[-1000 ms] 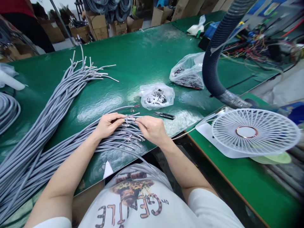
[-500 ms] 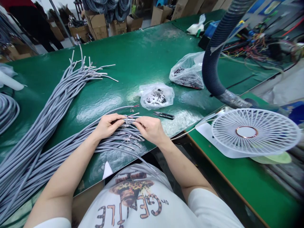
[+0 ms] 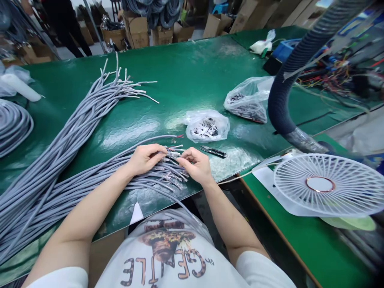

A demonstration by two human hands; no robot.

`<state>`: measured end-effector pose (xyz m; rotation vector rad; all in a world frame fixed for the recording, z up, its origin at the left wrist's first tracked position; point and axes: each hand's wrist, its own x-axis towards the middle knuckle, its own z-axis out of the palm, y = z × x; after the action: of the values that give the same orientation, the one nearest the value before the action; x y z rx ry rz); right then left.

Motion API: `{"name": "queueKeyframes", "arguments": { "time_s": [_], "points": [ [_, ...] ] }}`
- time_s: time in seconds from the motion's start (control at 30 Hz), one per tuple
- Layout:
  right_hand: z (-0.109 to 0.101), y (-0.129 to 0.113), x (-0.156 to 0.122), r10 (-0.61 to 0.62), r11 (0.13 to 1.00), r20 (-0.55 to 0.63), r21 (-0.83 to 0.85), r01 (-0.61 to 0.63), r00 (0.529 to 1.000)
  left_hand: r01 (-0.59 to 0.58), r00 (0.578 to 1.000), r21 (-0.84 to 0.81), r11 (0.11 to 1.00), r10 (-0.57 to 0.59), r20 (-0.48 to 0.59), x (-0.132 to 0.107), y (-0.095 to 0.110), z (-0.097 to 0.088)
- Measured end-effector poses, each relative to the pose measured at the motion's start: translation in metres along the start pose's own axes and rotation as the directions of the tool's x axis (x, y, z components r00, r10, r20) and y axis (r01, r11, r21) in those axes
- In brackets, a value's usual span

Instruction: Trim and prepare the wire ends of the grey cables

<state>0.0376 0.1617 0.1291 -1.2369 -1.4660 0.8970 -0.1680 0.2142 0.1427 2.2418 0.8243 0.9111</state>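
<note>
My left hand pinches a grey cable near its stripped end, on top of a bundle of grey cables that runs in from the left. Thumb and forefinger of my right hand are closed at the frayed wire tip of that cable, just right of my left hand. Exact finger contact is too small to make out. Below both hands, the bundle's other ends show bare strands and foil. Thread snips lie to the right of my right hand, beside a plastic bag of small black and white pieces.
A second cable bundle lies diagonally at left, near a coiled cable. Another filled plastic bag sits by a thick flexible hose. A white fan stands at right. A person stands beyond the green table.
The view has shifted, so the table appears further right and slightly lower. My right hand has drawn a little away from my left, its fingers more curled. My left hand keeps its pinch.
</note>
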Motion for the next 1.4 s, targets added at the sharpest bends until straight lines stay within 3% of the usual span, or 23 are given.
{"name": "queueKeyframes", "arguments": {
  "time_s": [0.13,0.33,0.5,0.67,0.87,1.03,1.2,1.4],
  "points": [
    [0.000,-0.001,0.004,0.094,0.988,0.028,0.124,-0.096,0.995,-0.064,0.998,-0.005,0.998,0.064,0.004,0.001,0.001,0.000],
    [-0.001,-0.004,0.005,0.109,0.989,0.039,0.094,-0.112,0.993,-0.108,0.994,0.008,0.994,0.107,0.005,0.000,-0.004,0.001],
    [0.000,-0.007,0.007,0.043,0.999,0.037,0.005,-0.043,0.998,-0.127,0.992,0.038,0.991,0.126,0.017,-0.003,-0.011,0.003],
    [0.000,-0.010,0.006,-0.110,0.984,0.036,-0.134,0.114,0.993,-0.115,0.993,0.120,0.986,0.111,0.041,-0.003,-0.008,0.002],
    [-0.002,-0.031,-0.007,-0.378,0.843,0.218,-0.320,0.432,0.900,-0.047,0.998,0.126,0.991,0.041,0.046,0.000,-0.004,0.001],
    [0.003,-0.031,-0.002,-0.460,0.728,0.288,-0.419,0.542,0.840,-0.036,0.999,0.097,0.995,0.034,0.027,0.000,-0.003,0.002],
    [0.011,-0.022,0.006,-0.429,0.593,0.255,-0.645,0.483,0.867,-0.017,1.000,0.045,0.999,0.016,0.013,0.000,-0.003,0.003],
    [0.014,-0.022,0.008,-0.411,0.552,0.201,-0.721,0.418,0.889,-0.002,1.000,-0.013,1.000,0.002,0.017,0.002,-0.001,0.002]
  ]
}}
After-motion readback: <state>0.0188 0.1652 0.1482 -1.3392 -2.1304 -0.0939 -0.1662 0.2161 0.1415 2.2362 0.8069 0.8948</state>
